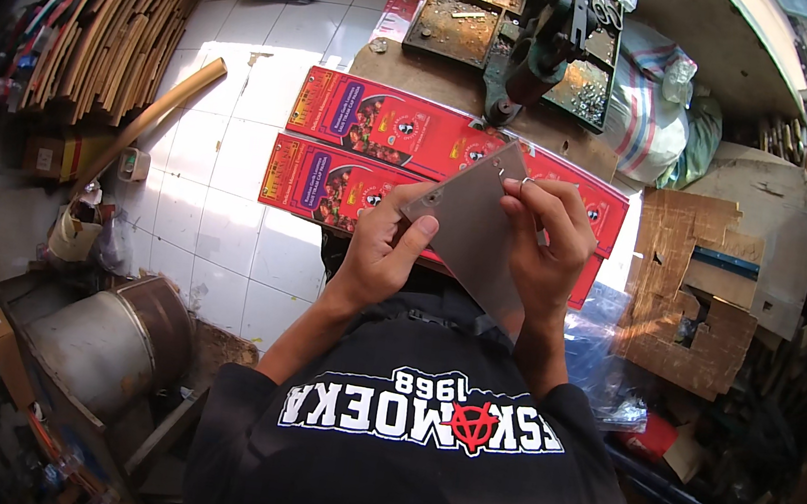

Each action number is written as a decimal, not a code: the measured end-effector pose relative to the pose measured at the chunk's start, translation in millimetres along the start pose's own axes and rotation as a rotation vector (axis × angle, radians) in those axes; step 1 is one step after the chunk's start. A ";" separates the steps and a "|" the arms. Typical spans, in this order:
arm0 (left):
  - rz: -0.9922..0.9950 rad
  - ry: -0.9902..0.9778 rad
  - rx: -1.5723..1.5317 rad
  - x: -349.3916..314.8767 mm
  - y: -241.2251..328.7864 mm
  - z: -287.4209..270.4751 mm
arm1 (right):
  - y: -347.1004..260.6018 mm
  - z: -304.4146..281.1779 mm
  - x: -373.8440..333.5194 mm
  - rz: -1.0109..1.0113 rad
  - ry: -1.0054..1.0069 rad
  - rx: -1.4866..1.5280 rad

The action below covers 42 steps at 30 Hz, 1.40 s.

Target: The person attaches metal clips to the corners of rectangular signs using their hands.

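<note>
Both hands were raised in front of the chest, sharing a thin grey metal plate (472, 228) that slanted from upper right down toward the lap, one corner pointing up near the red boxes. The left hand (378, 254) gripped the plate's left edge, thumb pressed against its near face and the fingers curled behind it, so it was closed on the sheet. The right hand (547, 245) pinched the plate's right edge between thumb and bent fingers, with a small ring-like metal bit (527, 181) held at the fingertips just by the upper corner; what exactly that bit was could not be told. Two small holes showed in the plate, one near the top corner and one near the left thumb. Behind the hands, two long flat red printed boxes (378, 128) lay side by side across a brown board, partly hidden by the plate. Beyond them stood a dark green hand press (539, 47) beside a rusty compartmented tray of small hardware (458, 12). To the right lay torn pieces of cardboard (686, 287) and a tied plastic sack (647, 111). To the left, on the white tiled floor (219, 199), a bundle of wooden strips (114, 25) leaned by the wall, and a metal drum (111, 337) sat lower left
</note>
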<state>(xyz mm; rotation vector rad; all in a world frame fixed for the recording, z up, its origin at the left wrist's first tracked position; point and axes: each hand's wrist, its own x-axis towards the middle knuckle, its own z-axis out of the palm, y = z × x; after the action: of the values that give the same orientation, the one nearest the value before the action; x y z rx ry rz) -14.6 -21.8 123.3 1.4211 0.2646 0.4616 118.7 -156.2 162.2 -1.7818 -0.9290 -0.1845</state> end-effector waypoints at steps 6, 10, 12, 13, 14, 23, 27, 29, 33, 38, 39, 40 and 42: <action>-0.052 -0.054 -0.129 -2.6 -1.5 -2.7 | -3.6 1.2 3.0 0.011 -0.022 -0.030; -0.084 -0.089 -0.171 -1.3 4.1 -1.5 | -5.7 -0.4 4.1 0.031 -0.055 -0.023; -0.109 -0.115 -0.163 -0.9 5.2 -0.7 | -7.5 -1.6 3.5 0.060 -0.082 -0.025; -0.109 -0.125 -0.163 -0.1 6.5 0.1 | -7.4 -2.0 3.0 0.071 -0.092 -0.025; -0.109 -0.135 -0.164 1.1 8.1 1.2 | -7.0 -2.3 2.4 0.082 -0.102 -0.024; -0.096 -0.159 -0.135 1.9 6.6 2.4 | -8.7 -3.0 1.8 0.128 -0.065 -0.001; -0.100 -0.155 -0.144 0.4 10.0 1.8 | -10.8 -0.6 1.4 0.147 0.010 0.015; -0.070 -0.166 -0.148 0.0 8.5 2.5 | -9.3 0.1 0.0 0.131 0.037 0.019; -0.071 -0.191 -0.168 -1.5 7.2 3.0 | -6.2 2.0 -1.8 0.070 0.060 0.011; -0.114 -0.162 -0.178 -2.8 8.1 4.6 | -6.8 -0.9 -3.0 0.043 0.041 0.018; -0.121 -0.157 -0.180 -2.9 8.0 4.8 | -7.4 -1.4 -3.2 0.048 0.037 0.024; -0.116 -0.156 -0.179 -3.0 7.9 5.2 | -7.1 -1.7 -3.4 0.045 0.038 0.023; -0.107 -0.154 -0.175 -3.2 7.7 5.9 | -6.0 -2.0 -3.8 0.039 0.041 0.023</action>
<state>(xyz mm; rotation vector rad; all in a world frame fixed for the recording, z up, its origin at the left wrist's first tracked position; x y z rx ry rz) -16.0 -27.8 131.5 1.2570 0.1703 0.2793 112.8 -159.0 165.5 -1.7678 -0.8631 -0.1841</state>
